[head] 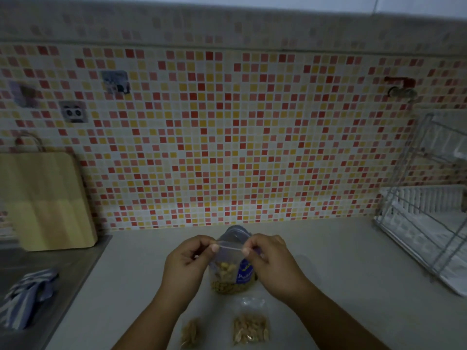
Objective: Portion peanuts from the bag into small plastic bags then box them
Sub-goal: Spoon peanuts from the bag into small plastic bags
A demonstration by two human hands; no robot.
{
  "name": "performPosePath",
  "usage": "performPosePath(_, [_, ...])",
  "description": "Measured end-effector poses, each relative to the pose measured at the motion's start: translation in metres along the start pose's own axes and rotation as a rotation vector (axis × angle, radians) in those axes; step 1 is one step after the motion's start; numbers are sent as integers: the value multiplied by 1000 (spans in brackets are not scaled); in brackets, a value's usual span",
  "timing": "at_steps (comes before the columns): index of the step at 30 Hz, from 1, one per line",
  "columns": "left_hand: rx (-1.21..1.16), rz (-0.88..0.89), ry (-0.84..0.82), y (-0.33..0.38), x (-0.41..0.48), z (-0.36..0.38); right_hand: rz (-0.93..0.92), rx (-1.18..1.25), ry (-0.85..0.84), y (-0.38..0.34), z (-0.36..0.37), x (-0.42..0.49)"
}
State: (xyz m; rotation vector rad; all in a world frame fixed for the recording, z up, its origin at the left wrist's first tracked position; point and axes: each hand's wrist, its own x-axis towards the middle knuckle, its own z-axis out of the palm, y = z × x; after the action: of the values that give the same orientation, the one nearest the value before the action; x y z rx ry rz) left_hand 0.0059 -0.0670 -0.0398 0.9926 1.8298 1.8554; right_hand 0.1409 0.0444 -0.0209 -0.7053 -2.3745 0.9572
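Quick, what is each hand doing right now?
Left hand: closed, fingers pinching the top edge of the small plastic bag of peanuts.
Right hand: closed, pinching the other end of the same edge.

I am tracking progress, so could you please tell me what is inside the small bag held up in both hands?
Peanuts fill the bottom of the small bag. The fingers pinching its top edge cover the corners, so any seal there is hidden.

Right path is being blocked by dish rack (427, 223); left by cutting board (48, 200) and cloth (27, 296). Near edge is being crowded by two filled bags (250, 329). Surface (341, 261) between is being left open.
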Motion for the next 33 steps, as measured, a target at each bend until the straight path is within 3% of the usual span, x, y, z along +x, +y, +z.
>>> performPosePath(3, [-81, -178, -18, -12, -5, 0, 174, 331, -84, 14, 20, -6])
performPosePath(7, [-171, -453, -13, -52, -19, 0, 333, 315, -91, 44, 65, -13])
performPosePath(10, [-100, -591, 19, -93, -26, -4, 409, 142, -133, 61, 93, -11])
performPosePath(16, [599, -418, -5, -144, -19, -7, 330, -301, -156, 83, 136, 0])
performPosePath(18, [782, -316, -29, -155, -15, -7, 235, -508, -163, 87, 144, 3])
performPosePath(21, [993, -209, -92, -171, -14, -11, 162, -621, -145, 97, 156, 3])
performPosePath(27, [1135, -207, -114, -182, -15, -10, 99, -776, -119, 106, 162, -4])
performPosePath(33, [1091, -177, -61, -178, -19, -12, 111, -641, -35, 110, 148, -5])
